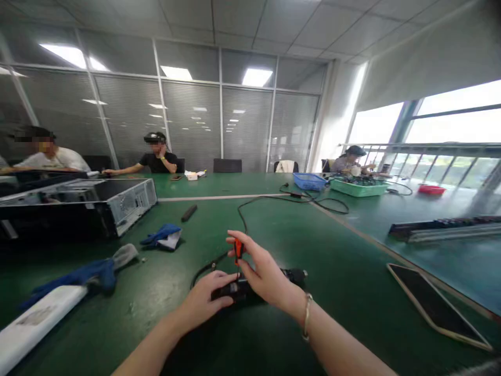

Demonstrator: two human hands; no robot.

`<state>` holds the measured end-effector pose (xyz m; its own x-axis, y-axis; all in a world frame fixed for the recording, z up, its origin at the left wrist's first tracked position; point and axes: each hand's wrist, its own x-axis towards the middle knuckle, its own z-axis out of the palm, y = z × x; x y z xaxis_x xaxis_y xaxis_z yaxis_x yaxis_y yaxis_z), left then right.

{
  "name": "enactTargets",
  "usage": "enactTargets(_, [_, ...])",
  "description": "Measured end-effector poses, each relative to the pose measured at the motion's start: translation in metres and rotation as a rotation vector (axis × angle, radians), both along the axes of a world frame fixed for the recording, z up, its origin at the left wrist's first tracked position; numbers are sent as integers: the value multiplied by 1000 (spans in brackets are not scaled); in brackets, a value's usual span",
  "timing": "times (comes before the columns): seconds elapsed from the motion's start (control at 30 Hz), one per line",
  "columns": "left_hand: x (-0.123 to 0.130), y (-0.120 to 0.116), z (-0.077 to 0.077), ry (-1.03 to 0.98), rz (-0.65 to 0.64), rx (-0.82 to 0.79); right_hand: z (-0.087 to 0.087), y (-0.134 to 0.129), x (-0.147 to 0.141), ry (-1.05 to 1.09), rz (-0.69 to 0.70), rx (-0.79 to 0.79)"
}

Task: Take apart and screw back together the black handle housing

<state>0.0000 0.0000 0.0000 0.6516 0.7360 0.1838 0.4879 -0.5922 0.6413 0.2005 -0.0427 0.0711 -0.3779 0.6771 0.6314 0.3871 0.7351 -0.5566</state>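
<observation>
A black tube-shaped device (242, 291) with a cord lies on the green table in front of me; its exact kind I cannot make out. My left hand (207, 296) grips its left end, with the thumb on the near side and fingers on the far side. An orange-and-black screwdriver (238, 249) stands nearly upright between the fingers of my right hand (263, 271). Its shaft points down at the device; the tip's exact contact is too small to tell. Part of the device is hidden under my right hand.
At left are an open computer case (129, 203), blue gloves (162, 236) and a white box-like piece (43, 324). A phone (438, 303) lies at right. Behind stand a blue basket (309, 181) and a green basket (358, 189). A black cable (270, 197) crosses the table. Several people sit around it.
</observation>
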Motion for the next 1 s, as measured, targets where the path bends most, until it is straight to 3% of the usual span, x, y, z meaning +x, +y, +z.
enactTargets(0.07, [-1,1,-2,-6,-2,11,-5,3,-1,-92,-176,97])
enactTargets(0.17, [-2,1,-2,-11,-2,28,-9,5,-3,-148,-325,190])
enactTargets(0.23, [-2,-1,0,-9,1,33,-9,3,-4,-116,-301,194])
enactTargets(0.37, [-1,-6,4,11,15,29,-6,-1,-4,-72,-117,105])
enactTargets(0.57, [-1,-9,3,3,28,72,-13,4,0,-149,-360,266])
enactTargets(0.73, [-1,-10,3,-22,141,17,-16,8,3,-36,-187,116])
enactTargets(0.9, [0,-12,7,-5,177,44,-16,7,4,-110,-409,228])
enactTargets(1.0, [-2,-12,10,-25,137,12,-16,6,3,-53,-338,175])
